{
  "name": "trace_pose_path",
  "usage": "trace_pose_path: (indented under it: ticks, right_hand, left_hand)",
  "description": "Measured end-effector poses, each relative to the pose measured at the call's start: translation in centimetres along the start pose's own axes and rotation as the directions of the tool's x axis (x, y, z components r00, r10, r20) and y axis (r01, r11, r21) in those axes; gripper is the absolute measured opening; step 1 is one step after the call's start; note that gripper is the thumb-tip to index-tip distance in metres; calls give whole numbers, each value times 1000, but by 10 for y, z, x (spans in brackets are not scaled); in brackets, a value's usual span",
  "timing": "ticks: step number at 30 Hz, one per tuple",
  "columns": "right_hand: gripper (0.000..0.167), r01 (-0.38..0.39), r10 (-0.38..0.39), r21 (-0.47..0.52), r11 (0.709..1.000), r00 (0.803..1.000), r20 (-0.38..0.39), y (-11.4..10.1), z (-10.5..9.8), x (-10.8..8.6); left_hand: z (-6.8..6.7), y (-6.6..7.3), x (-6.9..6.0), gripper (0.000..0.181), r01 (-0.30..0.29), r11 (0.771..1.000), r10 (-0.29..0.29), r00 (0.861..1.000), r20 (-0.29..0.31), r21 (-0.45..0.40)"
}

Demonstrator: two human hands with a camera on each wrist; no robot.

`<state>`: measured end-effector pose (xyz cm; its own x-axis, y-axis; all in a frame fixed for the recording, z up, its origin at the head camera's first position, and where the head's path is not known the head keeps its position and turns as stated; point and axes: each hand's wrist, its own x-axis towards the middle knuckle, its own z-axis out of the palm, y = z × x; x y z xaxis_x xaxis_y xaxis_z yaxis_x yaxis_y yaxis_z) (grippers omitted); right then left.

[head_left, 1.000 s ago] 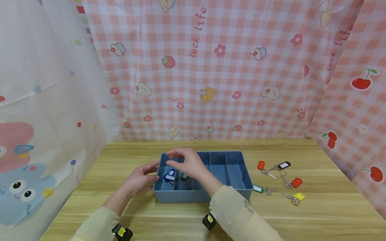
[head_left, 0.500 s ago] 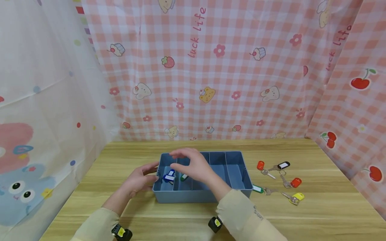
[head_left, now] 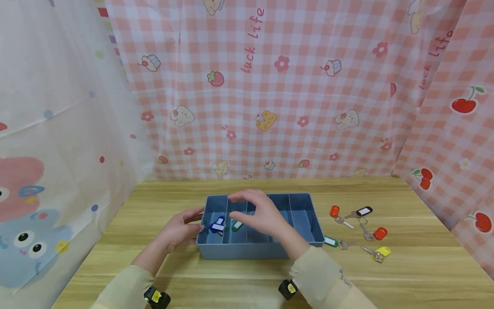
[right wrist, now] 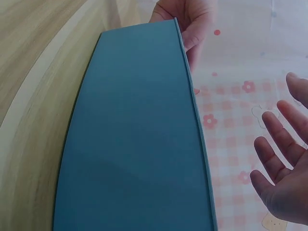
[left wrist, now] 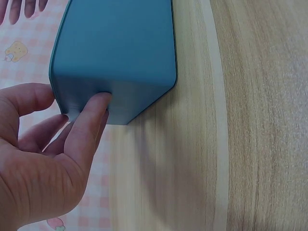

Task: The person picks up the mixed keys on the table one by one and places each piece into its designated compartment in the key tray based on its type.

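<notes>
The right hand (head_left: 257, 213) hangs over the middle of the blue box (head_left: 247, 252), thumb and fingers well apart; that grip holds nothing and touches nothing that I can see. The left hand (head_left: 183, 227) is against the box's left end wall, fingers and thumb extended, touching it rather than clamped on it.

To my eye, the step in hand is a pause between pieces, the left hand steadying the box and the right one free. The next move seems to call for the right grip to clear the rim, reach toward the tabletop's right edge and pinch a flat tag.

The box sits mid-tabletop, nearer the far edge. Its leftmost compartment holds blue tags (head_left: 218, 226); the next one, a green tag (head_left: 237, 225).

Right of the box, keys lie loose with their tags: a red tag (head_left: 335, 210) and a black tag (head_left: 364, 211) toward the far right corner, another red tag (head_left: 380, 233) and a yellow tag (head_left: 383, 252) nearer me, and a second green tag (head_left: 330, 241) just beside the box's near right corner.
</notes>
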<state>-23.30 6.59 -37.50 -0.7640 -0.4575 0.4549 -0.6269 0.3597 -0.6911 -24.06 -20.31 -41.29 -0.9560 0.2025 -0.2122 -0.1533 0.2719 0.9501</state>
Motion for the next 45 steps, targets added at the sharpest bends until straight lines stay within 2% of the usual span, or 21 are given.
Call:
trace_pose_path:
  ticks: [10,20,31,38,45]
  right_hand:
    - [39,12,-13,-34,999,999,-45,7,-15,-17]
    - [42,-25,18,-112,993,998,-58,19,-34,-36]
    - [44,48,-68,-185,982,992,-107,40,-61,-58]
    - [48,54,-79,-227,972,992,-102,45,-77,-70]
    - [55,99,-131,-299,949,988,-87,49,-94,-83]
  left_hand:
    - [1,1,-1,62,0,1000,0,1000,4,-3]
    - [0,1,0,63,3,1000,-3,1000,6,12]
    - [-1,1,0,62,16,1000,-16,1000,4,3]
    - [-1,2,-2,62,8,1000,-8,1000,9,6]
    - [0,1,0,61,-6,1000,6,1000,-1,6]
